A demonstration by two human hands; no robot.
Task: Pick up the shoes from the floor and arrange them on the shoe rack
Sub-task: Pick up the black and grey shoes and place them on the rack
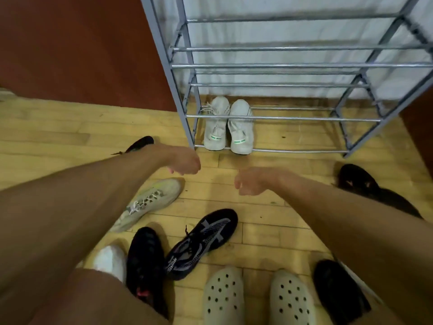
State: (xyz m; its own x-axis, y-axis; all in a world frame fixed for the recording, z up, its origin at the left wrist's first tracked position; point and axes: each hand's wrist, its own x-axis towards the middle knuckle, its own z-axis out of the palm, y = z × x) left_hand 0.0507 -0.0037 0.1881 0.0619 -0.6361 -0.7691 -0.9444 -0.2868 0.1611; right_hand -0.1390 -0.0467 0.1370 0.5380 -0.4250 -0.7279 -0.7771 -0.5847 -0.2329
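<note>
Both hands (left (185,164), right (251,181)) curled, holding nothing; grabbing mismatched scattered shoes risks mispairing beside white sneaker pair (227,126) on grey metal rack (281,66).

White sneakers (226,125), seemingly green-striped heels

Pair of sneakers (227,125) on shoe rack's (269,118) bottom shelf, left end; other shoes (201,240) on floor (269,226) before it

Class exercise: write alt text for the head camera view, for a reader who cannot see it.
Two bare, empty hands, left hand and right hand, reach over a wooden floor toward a grey metal shoe rack holding one pair of white sneakers on its lowest tier. Dark and pale shoes lie scattered on the floor.
</note>
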